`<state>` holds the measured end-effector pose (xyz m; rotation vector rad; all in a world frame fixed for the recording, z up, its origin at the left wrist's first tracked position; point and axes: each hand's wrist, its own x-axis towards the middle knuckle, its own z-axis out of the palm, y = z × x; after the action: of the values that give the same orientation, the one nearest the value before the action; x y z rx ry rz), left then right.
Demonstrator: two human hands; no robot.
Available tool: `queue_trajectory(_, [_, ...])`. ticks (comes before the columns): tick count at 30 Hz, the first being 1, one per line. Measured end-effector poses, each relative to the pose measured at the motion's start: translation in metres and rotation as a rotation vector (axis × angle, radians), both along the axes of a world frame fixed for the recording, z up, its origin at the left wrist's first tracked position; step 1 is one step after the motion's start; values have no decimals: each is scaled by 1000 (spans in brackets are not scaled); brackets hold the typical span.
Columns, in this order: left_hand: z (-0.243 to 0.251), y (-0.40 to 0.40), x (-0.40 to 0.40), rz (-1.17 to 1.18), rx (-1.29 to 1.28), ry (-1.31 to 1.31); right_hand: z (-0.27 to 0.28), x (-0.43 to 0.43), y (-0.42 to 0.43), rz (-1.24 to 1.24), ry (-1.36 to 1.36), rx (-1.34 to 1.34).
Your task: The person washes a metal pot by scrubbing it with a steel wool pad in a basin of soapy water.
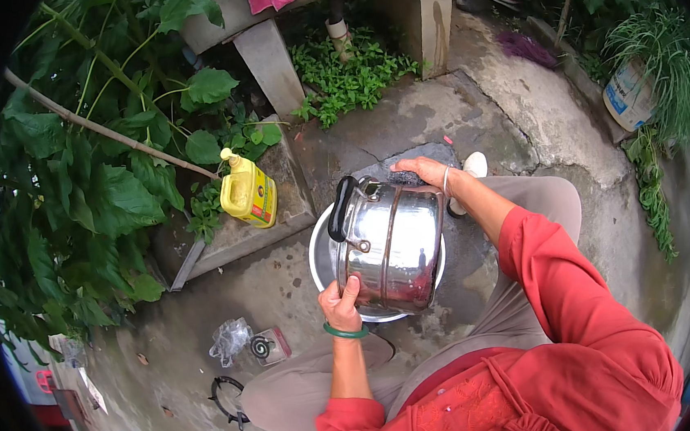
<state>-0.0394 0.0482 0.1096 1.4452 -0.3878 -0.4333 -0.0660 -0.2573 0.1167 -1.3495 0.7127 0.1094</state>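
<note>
A shiny stainless steel pot (412,240) lies tipped on its side over a metal basin (320,267). A black side handle (341,209) points left. My left hand (342,305) grips the pot's near left edge, thumb on the outer wall. At the pot's far side, my right hand (424,171) is curled over what looks like a dark steel-wool scourer (404,177); the pot partly hides it. Most of the basin's inside is covered by the pot.
A yellow detergent jug (250,190) with a pump stands on a concrete ledge (283,211) at left. Nearer lie a plastic bag (231,341), a mosquito coil (260,347) and a black metal ring (216,393). Leafy plants (97,194) crowd the left; a planted bucket (627,98) stands right.
</note>
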Motion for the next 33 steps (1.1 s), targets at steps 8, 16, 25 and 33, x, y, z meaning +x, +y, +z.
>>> queue_trajectory(8, [-10,-11,2,61,-350,356,-90,-55,-10,-264,-290,946])
queue_trajectory(16, [-6,-51,6,170,-593,627,-88,-59,60,-526,-385,1073])
queue_trajectory(25, [-11,-67,-4,344,-481,641,-116,-62,94,-874,-231,738])
queue_trajectory(33, [-38,-64,-4,298,-422,637,-47,-55,158,-364,-361,-859])
